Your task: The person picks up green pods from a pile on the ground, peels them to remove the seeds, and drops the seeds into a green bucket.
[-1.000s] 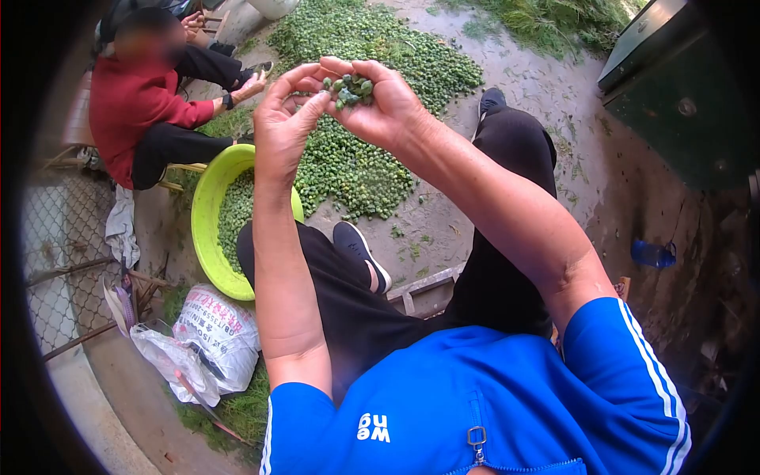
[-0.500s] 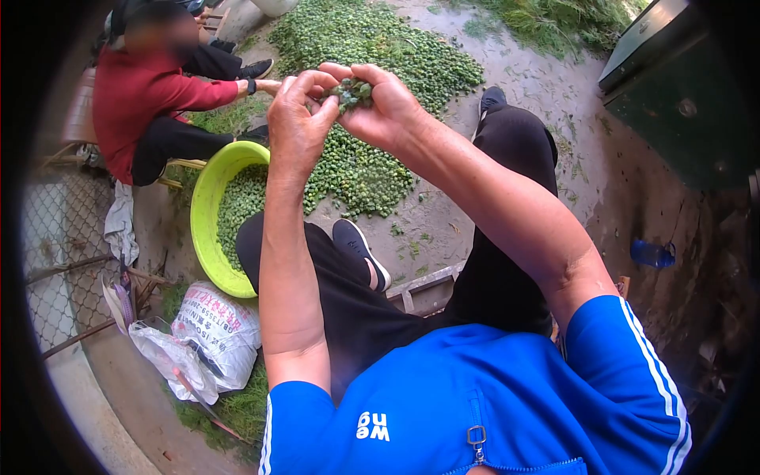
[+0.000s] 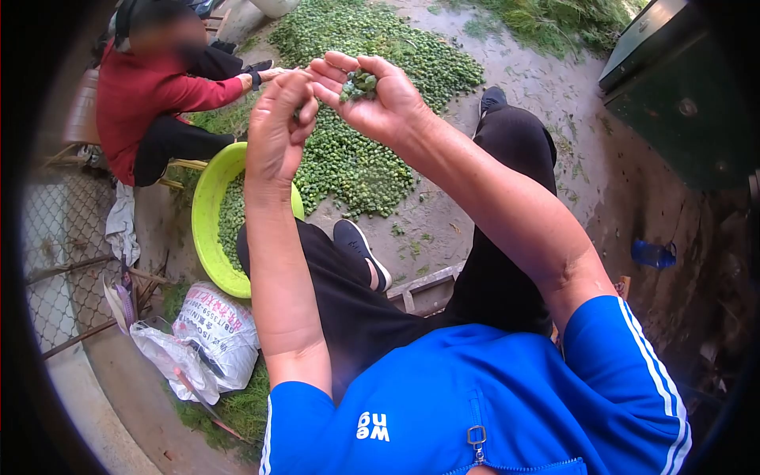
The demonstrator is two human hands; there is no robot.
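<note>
My right hand [image 3: 384, 99] is palm up, thumb and palm cupped around a small cluster of green buds or fruits [image 3: 359, 85]; its fingers stretch toward my left hand. My left hand [image 3: 281, 119] is beside it, fingers curled in toward the palm and fingertips close to the right fingers. Whatever it may hold is hidden. Below my left forearm stands a yellow-green tub [image 3: 207, 229], partly filled with small green pieces [image 3: 231, 218]. Beyond both hands a large heap of the same green pieces [image 3: 356, 178] covers the ground.
A person in a red top [image 3: 162, 91] sits at the upper left, arm stretched toward the heap. A white printed sack [image 3: 218, 324] lies at lower left. Leafy green stalks [image 3: 554, 24] lie at the top right, near a dark green box [image 3: 681, 95].
My left hand has drawn away from my right palm, moving left and slightly down with its fingers curled. My right fingers have opened out, with the green cluster still in the palm.
</note>
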